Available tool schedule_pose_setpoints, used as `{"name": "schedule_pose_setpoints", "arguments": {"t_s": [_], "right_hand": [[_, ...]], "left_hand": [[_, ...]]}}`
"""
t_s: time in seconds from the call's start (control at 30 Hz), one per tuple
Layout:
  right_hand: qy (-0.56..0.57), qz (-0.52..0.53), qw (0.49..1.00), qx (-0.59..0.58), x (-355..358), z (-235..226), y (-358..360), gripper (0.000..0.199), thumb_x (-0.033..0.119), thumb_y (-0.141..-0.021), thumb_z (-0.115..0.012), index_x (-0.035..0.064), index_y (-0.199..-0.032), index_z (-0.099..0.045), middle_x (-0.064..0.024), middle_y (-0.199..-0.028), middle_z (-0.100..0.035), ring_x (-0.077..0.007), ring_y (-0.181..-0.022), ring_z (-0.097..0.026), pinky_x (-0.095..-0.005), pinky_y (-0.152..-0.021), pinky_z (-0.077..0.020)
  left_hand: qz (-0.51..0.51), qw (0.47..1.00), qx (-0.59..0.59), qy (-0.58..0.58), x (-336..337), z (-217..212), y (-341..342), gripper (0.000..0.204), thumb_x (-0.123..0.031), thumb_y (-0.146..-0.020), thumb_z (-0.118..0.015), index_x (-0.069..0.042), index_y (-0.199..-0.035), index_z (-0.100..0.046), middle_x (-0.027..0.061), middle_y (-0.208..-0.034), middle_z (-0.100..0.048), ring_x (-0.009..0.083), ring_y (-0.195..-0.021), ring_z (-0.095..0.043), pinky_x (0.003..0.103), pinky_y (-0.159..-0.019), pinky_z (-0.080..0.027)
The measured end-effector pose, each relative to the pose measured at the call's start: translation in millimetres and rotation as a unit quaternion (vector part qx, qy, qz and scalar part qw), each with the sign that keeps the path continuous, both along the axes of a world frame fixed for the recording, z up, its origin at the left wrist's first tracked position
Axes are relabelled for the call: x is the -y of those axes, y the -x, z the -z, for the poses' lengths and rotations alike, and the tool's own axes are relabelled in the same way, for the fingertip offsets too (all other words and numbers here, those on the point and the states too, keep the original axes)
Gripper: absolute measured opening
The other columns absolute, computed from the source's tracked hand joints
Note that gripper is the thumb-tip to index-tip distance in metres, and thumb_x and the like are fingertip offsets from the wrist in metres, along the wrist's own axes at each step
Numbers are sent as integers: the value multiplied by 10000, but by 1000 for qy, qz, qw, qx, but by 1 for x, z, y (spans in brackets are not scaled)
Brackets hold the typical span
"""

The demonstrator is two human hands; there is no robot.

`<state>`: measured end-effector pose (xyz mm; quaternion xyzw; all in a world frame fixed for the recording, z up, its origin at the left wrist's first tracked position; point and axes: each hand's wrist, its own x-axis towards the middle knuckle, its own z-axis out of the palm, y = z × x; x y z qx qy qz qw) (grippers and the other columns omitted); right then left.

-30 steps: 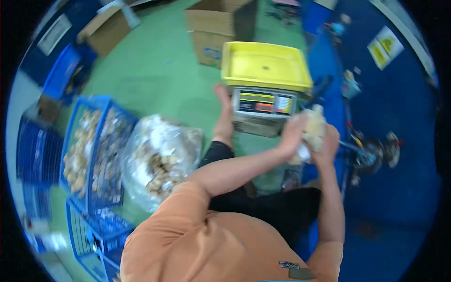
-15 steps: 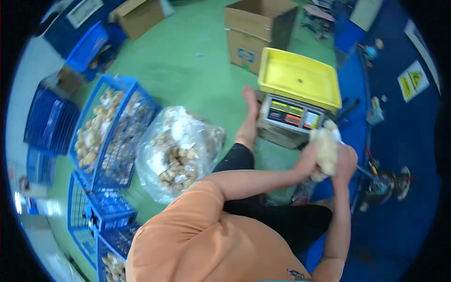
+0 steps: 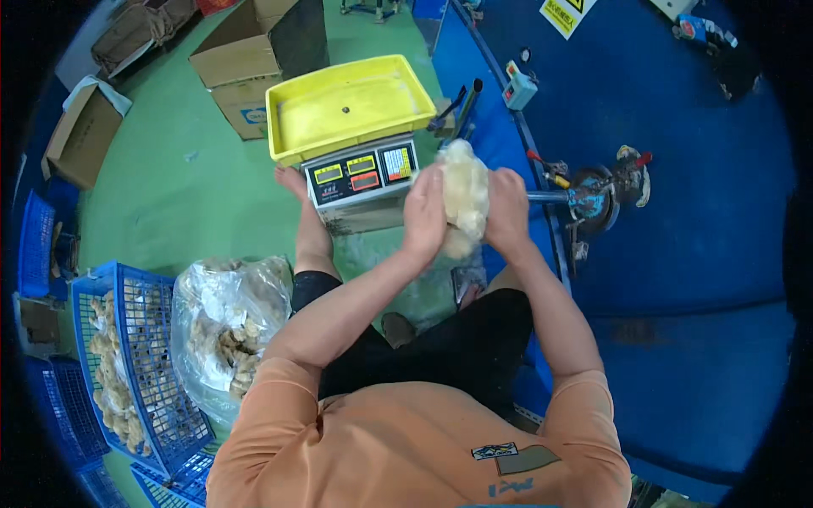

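A cream, fluffy stuffed toy [image 3: 464,196] is held upright between my two hands, in front of my knees. My left hand [image 3: 425,213] presses on its left side with the fingers pointing away from me. On the opposite side, my right hand [image 3: 508,210] is curled round it, with part of the fingers hidden behind the plush. Just left of the toy stands a digital scale [image 3: 364,188] bearing a shallow yellow tray [image 3: 351,110]. A metal tube [image 3: 546,196] sticks out close to my right hand.
At the left, a blue plastic crate [image 3: 165,372] holds several plush pieces. Beside it lies a clear plastic bag [image 3: 190,339] with more of them. A cardboard box [image 3: 241,93] stands beyond the scale. Right of me rises a blue machine panel [image 3: 677,220] with a small switch box [image 3: 519,87].
The view has swung right, so the scale, bag and crate appear farther left. Both hands keep their hold on the stuffed toy, and my left forearm points more directly forward.
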<state>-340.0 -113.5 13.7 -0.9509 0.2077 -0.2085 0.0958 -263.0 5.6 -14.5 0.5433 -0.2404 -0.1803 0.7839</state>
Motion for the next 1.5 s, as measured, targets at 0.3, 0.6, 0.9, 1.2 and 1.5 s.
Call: {"name": "schedule_pose_setpoints", "arguments": {"t_s": [0.3,0.6,0.9,1.2,1.5], "right_hand": [[107,-102,987,61,16,2,15,321,279,-800,-635,59,-1032,-655,-73,-919,-639,-239,-920,-565,-442,-1074,-358],[107,-89,990,35,20,8,16,350,261,-807,-647,45,-1081,-626,-90,-952,-652,-261,-918,-576,-444,-1057,-371],[97,-124,987,12,2,11,-5,396,254,-783,-681,20,-1093,-602,-129,-898,-651,-302,-879,-593,-435,-1022,-397],[51,-120,990,-47,-10,1,-8,494,274,-740,-735,-50,-1093,-616,-221,-1015,-667,-355,-1003,-611,-445,-994,-428],[-336,-113,911,211,-16,55,19,347,15,-940,-529,-32,-1281,-574,-175,-1216,-643,-286,-1035,-632,-393,-911,-506]], "left_hand": [[58,964,-211,153,3,3,38,412,-294,-1092,-360,-98,-1453,-397,162,-1298,-550,207,-1018,-625,337,-765,-595],[123,930,-288,194,-4,-9,32,498,-248,-1058,-437,-77,-1504,-296,169,-1375,-508,246,-1095,-609,363,-868,-547],[56,995,63,-53,-13,66,-10,610,-176,-899,-662,-24,-1438,-420,181,-1338,-565,284,-1135,-606,362,-954,-498],[92,992,-54,-63,-12,40,-7,551,-118,-843,-692,11,-1355,-531,146,-1259,-641,240,-1083,-628,344,-942,-500],[142,961,197,-135,4,2,-25,470,-241,-880,-612,10,-1275,-571,208,-1200,-626,292,-1016,-611,448,-931,-486]]}}
